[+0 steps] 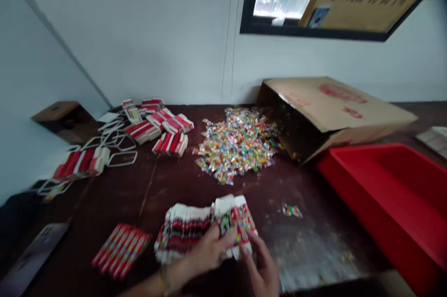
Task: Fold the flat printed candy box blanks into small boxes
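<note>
Bare hands (212, 250); yellowish left wristband (163, 280)

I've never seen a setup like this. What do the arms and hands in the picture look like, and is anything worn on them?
They are a person's: the left hand and right hand are bare, without gloves. The left wrist wears what looks like a yellowish band, blurred. No sleeve shows on the visible left forearm.
</note>
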Demonstrator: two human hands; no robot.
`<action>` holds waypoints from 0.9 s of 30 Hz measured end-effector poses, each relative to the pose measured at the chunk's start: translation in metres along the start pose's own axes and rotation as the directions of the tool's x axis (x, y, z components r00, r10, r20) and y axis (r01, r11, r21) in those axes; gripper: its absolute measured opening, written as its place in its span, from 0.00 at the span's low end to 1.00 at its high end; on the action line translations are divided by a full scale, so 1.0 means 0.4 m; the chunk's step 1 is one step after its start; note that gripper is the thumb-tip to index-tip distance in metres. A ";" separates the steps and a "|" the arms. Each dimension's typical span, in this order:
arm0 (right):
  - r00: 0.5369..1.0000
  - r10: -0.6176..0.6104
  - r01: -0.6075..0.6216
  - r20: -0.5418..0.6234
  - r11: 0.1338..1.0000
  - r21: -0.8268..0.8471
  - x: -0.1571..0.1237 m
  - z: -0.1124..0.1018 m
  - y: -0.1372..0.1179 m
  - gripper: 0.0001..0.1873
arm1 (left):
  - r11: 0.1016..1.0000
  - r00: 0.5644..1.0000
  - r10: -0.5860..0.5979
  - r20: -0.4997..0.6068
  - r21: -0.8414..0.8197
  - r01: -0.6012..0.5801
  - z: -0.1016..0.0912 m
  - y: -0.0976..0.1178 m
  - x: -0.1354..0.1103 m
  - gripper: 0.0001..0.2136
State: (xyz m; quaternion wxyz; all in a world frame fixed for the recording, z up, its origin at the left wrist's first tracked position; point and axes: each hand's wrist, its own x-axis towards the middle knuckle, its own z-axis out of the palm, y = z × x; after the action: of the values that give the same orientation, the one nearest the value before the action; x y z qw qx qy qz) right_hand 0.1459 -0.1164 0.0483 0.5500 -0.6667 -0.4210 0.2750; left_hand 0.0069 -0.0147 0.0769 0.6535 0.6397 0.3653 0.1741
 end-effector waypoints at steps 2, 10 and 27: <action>0.998 -0.039 0.041 0.046 0.998 -0.046 -0.006 0.008 -0.055 0.21 | 0.898 0.983 -0.169 0.068 -0.400 0.182 0.002 0.048 0.000 0.24; 0.894 -0.420 0.447 0.158 0.804 -0.392 0.041 -0.033 -0.135 0.16 | 0.813 0.942 -0.303 0.146 -0.475 0.336 -0.006 0.088 -0.078 0.20; 0.764 -0.064 0.081 0.642 0.997 0.003 0.000 -0.051 -0.139 0.14 | 0.737 0.800 -0.326 0.503 -0.394 0.548 0.023 0.018 -0.153 0.10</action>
State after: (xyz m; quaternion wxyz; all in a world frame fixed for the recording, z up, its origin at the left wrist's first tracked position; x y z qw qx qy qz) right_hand 0.1484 -0.1244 0.1069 0.3753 -0.5228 -0.6122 0.4593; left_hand -0.0262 -0.0627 0.0985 0.8843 0.3524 0.3047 -0.0311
